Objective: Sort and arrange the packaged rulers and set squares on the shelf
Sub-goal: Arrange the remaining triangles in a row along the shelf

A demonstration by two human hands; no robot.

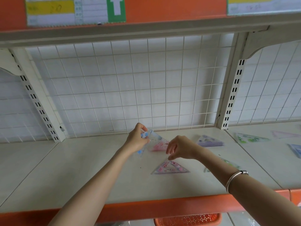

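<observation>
Shelf scene, head view. Left hand (138, 141): grip curled round a clear packaged set square with blue print (150, 134), held tilted near the rear of the cream shelf board (81, 160); a pink packaged set square (158, 146) sits just beside it, contact unclear. Right hand (179, 149): grip slack, fingers drooping and holding nothing, fingertips just above the apex of a pink-and-purple set square (171, 168) lying flat. Purple stack of set squares (209, 141) and green set square (249, 138) lie further right.

Bare forearms, no sleeves; silver bangle (234, 180) on right wrist.
</observation>
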